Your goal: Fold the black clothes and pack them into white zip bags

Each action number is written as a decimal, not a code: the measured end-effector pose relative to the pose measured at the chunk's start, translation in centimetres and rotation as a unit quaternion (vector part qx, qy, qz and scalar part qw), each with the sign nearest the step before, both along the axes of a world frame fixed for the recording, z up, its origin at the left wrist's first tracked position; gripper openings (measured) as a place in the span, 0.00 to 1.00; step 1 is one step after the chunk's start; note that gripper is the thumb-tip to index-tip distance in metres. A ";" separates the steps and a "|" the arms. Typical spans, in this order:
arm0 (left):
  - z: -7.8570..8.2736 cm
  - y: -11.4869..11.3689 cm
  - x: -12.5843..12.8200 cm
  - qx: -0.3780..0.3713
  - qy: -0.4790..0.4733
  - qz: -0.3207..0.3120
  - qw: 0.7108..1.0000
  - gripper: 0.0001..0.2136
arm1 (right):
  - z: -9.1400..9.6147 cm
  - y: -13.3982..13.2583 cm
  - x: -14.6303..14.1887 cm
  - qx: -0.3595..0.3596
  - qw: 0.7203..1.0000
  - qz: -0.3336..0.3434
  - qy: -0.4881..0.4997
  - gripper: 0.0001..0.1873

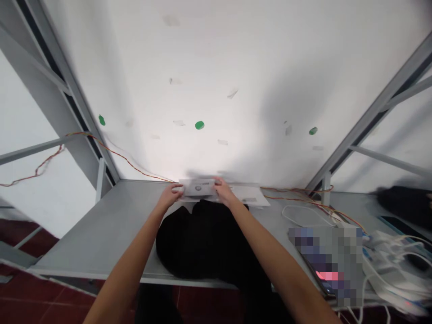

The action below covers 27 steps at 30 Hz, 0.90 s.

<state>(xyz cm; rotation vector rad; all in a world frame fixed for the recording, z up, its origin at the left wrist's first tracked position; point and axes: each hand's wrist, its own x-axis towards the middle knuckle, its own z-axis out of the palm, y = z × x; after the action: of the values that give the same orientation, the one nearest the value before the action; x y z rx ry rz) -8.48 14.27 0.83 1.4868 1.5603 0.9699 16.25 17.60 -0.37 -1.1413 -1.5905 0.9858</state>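
Note:
Both arms reach forward over a grey table to a white printed card [198, 187] near the wall. My left hand [172, 194] pinches its left edge, while my right hand [222, 189] grips the right edge. The card is tilted up, with a small dark logo and lettering on its face, too small to read. Other white sheets [255, 196] lie flat beside and partly under my right hand. A black cloth item [199, 238] covers the tabletop between my forearms.
Behind the grey table [131, 211] rises a white wall [243, 54] with green spots. A twisted red-yellow wire [130, 163] runs along it. Metal frame posts [64, 76] stand at both sides. At right lie a blurred-out device [330, 265] and tangled white cables [393, 265].

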 end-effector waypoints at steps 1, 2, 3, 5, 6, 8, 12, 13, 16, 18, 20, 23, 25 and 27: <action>0.9 -0.9 0.0 0.015 -0.018 -0.005 1.000 0.29 | 0.6 -1.1 0.7 -0.002 1.000 -0.007 0.018 0.22; 1.8 -2.1 0.0 0.027 -0.033 -0.012 0.999 0.31 | 1.1 -2.6 1.6 -0.005 0.999 -0.017 0.032 0.23; 2.4 -3.5 0.2 0.039 -0.045 -0.020 0.998 0.32 | 1.4 -4.5 2.6 -0.003 0.999 -0.022 0.044 0.24; 2.7 -7.0 1.0 0.057 -0.055 -0.034 0.996 0.30 | 1.2 -8.8 4.9 0.022 0.997 -0.023 0.074 0.24; 2.2 -8.8 1.6 0.070 -0.051 -0.036 0.996 0.28 | 0.6 -11.2 6.1 0.027 0.997 -0.012 0.068 0.24; 0.2 -12.3 3.0 0.102 0.004 -0.016 0.995 0.22 | -1.2 -15.4 8.3 0.011 1.000 0.002 0.026 0.24; -4.3 -16.9 6.6 0.251 0.234 0.039 0.939 0.15 | -4.8 -20.1 11.2 0.009 0.994 0.039 -0.104 0.23; -5.0 -17.4 7.5 0.288 0.274 0.012 0.917 0.15 | -5.3 -20.4 11.6 0.032 0.991 0.029 -0.125 0.22; -5.8 -17.7 10.5 0.352 0.331 -0.149 0.863 0.13 | -5.7 -20.6 12.1 0.082 0.982 0.035 -0.167 0.19; -5.9 -17.4 12.4 0.364 0.356 -0.223 0.831 0.12 | -5.6 -20.4 12.1 0.086 0.978 0.051 -0.183 0.19; -6.1 -17.0 13.8 0.372 0.381 -0.239 0.812 0.11 | -5.6 -20.3 12.1 0.085 0.976 0.057 -0.193 0.21; -6.5 -16.4 14.8 0.383 0.395 -0.228 0.803 0.10 | -6.0 -20.4 12.1 0.087 0.977 0.058 -0.187 0.21; -6.4 -16.2 14.9 0.390 0.388 -0.219 0.806 0.10 | -6.1 -20.5 12.1 0.090 0.978 0.048 -0.184 0.17; -6.1 -16.2 14.7 0.392 0.375 -0.206 0.814 0.10 | -5.8 -20.6 11.8 0.098 0.977 0.019 -0.187 0.12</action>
<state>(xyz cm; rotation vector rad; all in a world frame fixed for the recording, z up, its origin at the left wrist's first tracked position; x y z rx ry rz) 6.23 -1.93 -5.23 2.9315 1.2208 0.8309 28.07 -2.96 -6.15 -1.2102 -1.9667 0.6418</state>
